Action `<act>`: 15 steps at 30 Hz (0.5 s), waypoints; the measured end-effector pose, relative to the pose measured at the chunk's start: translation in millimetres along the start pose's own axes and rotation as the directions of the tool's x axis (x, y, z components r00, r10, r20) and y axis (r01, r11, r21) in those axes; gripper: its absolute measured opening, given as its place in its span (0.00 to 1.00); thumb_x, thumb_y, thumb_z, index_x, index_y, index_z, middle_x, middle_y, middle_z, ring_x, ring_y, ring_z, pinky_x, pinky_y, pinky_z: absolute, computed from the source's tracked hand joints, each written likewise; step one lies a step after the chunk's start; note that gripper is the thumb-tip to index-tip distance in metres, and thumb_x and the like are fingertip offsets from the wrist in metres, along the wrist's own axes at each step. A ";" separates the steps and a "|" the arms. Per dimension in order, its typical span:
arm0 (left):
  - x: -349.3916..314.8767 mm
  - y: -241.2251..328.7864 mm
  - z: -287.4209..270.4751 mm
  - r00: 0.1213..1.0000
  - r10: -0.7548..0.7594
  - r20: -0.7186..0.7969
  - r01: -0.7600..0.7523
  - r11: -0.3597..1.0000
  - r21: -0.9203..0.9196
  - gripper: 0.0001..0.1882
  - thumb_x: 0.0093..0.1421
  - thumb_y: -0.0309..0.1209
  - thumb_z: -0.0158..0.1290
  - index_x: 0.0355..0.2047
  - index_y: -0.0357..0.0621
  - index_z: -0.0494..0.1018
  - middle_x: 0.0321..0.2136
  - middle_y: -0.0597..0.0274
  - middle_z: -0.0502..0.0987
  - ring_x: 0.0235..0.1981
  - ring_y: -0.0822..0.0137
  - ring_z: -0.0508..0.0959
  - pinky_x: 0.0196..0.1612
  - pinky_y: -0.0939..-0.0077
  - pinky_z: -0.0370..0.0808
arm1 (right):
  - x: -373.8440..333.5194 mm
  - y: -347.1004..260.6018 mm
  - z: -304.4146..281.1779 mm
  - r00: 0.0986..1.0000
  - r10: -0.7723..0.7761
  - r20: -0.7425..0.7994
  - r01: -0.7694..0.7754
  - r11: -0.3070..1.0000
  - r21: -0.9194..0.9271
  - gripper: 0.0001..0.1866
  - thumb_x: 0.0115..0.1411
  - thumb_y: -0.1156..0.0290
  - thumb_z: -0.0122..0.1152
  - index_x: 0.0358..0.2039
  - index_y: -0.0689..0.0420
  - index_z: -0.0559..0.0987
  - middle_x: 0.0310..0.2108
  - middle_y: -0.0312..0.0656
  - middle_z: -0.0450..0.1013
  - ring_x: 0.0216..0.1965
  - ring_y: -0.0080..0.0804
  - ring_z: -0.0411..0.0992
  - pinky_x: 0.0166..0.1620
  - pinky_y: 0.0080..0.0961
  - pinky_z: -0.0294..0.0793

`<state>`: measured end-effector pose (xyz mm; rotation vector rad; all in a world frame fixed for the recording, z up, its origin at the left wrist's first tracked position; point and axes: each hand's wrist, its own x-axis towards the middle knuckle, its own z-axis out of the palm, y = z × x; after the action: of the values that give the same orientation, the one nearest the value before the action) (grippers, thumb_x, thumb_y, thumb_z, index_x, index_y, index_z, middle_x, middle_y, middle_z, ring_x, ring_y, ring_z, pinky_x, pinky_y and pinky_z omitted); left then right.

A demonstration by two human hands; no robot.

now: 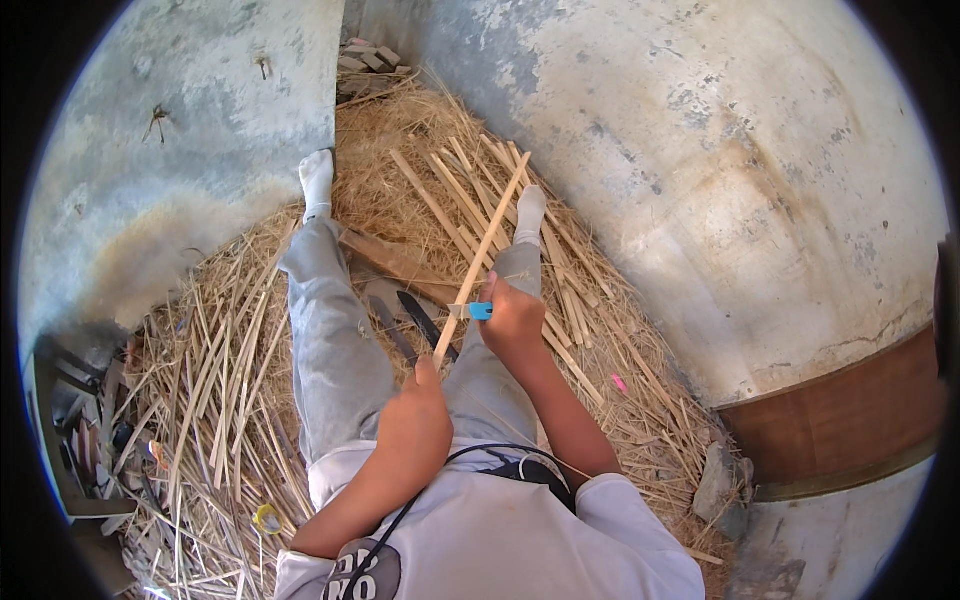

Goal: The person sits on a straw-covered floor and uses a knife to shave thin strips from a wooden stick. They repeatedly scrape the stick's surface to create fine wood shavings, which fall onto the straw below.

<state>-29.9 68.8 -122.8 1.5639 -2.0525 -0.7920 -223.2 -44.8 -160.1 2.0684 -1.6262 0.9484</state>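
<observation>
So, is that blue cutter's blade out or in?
Out: a pale blade juts from the blue cutter in the right hand, at the wooden strip.

Lighting: bright, diffuse; shadows soft. Pale wall (680, 150), two o'clock — well lit. White shirt (540, 540), six o'clock — bright, folds legible. Dark frame (46, 440), between eight and nine o'clock: dim. Distortion: brown panel (840, 410), between three and four o'clock, bowed. Rim: black vignette, bluish fringe at nine o'clock.
</observation>
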 end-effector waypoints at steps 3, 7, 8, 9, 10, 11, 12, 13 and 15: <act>0.3 1.5 -4.2 0.999 -0.044 -0.008 0.044 0.999 0.015 0.25 0.59 0.19 0.48 0.57 0.25 0.61 0.34 0.36 0.78 0.29 0.39 0.82 0.31 0.50 0.80 | 7.3 -2.9 9.9 0.997 -0.023 -0.075 0.026 0.999 0.045 0.16 0.68 0.71 0.53 0.21 0.57 0.73 0.11 0.46 0.68 0.11 0.47 0.69 0.17 0.40 0.67; 5.8 -0.5 -6.1 0.993 0.005 -0.115 -0.001 0.999 0.038 0.25 0.60 0.20 0.47 0.59 0.25 0.60 0.35 0.35 0.78 0.27 0.40 0.82 0.29 0.50 0.80 | 22.4 -3.1 23.4 0.997 0.047 -0.055 -0.047 0.999 -0.009 0.16 0.69 0.71 0.52 0.21 0.57 0.73 0.11 0.47 0.68 0.11 0.48 0.69 0.17 0.41 0.67; 4.5 -1.2 -3.6 0.993 0.019 -0.120 -0.013 0.999 0.048 0.26 0.60 0.20 0.47 0.59 0.25 0.60 0.35 0.35 0.78 0.27 0.40 0.82 0.28 0.51 0.80 | 25.4 0.7 22.5 0.995 0.088 -0.051 -0.089 0.996 -0.020 0.17 0.69 0.70 0.52 0.21 0.57 0.73 0.11 0.47 0.68 0.11 0.49 0.68 0.18 0.42 0.67; 3.9 -1.5 -2.8 0.992 0.033 -0.123 -0.026 0.998 0.058 0.26 0.60 0.20 0.47 0.59 0.25 0.60 0.35 0.35 0.78 0.26 0.40 0.82 0.28 0.52 0.80 | 28.1 3.0 22.8 0.990 0.130 -0.048 -0.132 0.991 -0.032 0.17 0.69 0.70 0.52 0.21 0.57 0.73 0.11 0.48 0.68 0.11 0.50 0.68 0.18 0.42 0.67; 3.9 -1.9 -3.7 0.993 0.012 -0.117 -0.005 0.998 0.057 0.27 0.60 0.20 0.48 0.60 0.25 0.60 0.35 0.35 0.77 0.26 0.41 0.82 0.27 0.52 0.80 | 30.4 2.9 25.4 0.993 0.107 -0.058 -0.108 0.994 -0.016 0.17 0.69 0.70 0.52 0.21 0.57 0.73 0.12 0.48 0.68 0.12 0.50 0.69 0.18 0.43 0.68; 5.4 -0.2 -4.1 0.994 -0.004 -0.112 0.010 0.999 0.053 0.27 0.60 0.20 0.48 0.61 0.25 0.60 0.35 0.36 0.77 0.26 0.41 0.82 0.27 0.53 0.80 | 33.3 3.9 26.4 0.994 0.082 -0.072 -0.083 0.997 -0.007 0.17 0.69 0.70 0.51 0.21 0.57 0.73 0.12 0.48 0.69 0.12 0.50 0.69 0.19 0.43 0.68; 6.7 1.5 -4.4 0.994 -0.020 -0.106 0.025 0.999 0.048 0.28 0.60 0.20 0.48 0.61 0.25 0.59 0.35 0.36 0.77 0.26 0.41 0.82 0.27 0.53 0.80 | 36.5 6.0 26.8 0.995 0.058 -0.086 -0.058 0.998 0.002 0.17 0.69 0.69 0.51 0.21 0.57 0.74 0.12 0.49 0.69 0.13 0.50 0.70 0.19 0.43 0.69; 6.8 2.6 -4.0 0.994 -0.007 -0.111 0.013 0.998 0.058 0.29 0.60 0.20 0.48 0.62 0.26 0.59 0.34 0.36 0.77 0.26 0.42 0.82 0.26 0.53 0.80 | 40.6 9.4 26.4 0.990 0.124 -0.065 -0.125 0.992 -0.016 0.17 0.70 0.69 0.51 0.21 0.57 0.74 0.13 0.49 0.70 0.14 0.51 0.70 0.20 0.43 0.69; 3.2 3.0 -3.1 0.993 0.011 -0.115 -0.002 0.997 0.078 0.30 0.60 0.20 0.49 0.63 0.26 0.58 0.34 0.37 0.77 0.25 0.42 0.82 0.26 0.54 0.80 | 49.3 10.8 22.8 0.966 0.257 -0.018 -0.258 0.965 -0.052 0.18 0.70 0.67 0.51 0.21 0.57 0.73 0.15 0.49 0.71 0.16 0.51 0.72 0.21 0.44 0.70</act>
<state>-30.9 65.8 -118.5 1.6047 -2.0257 -0.6109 -221.0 -97.7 -144.2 1.8432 -1.9268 0.9830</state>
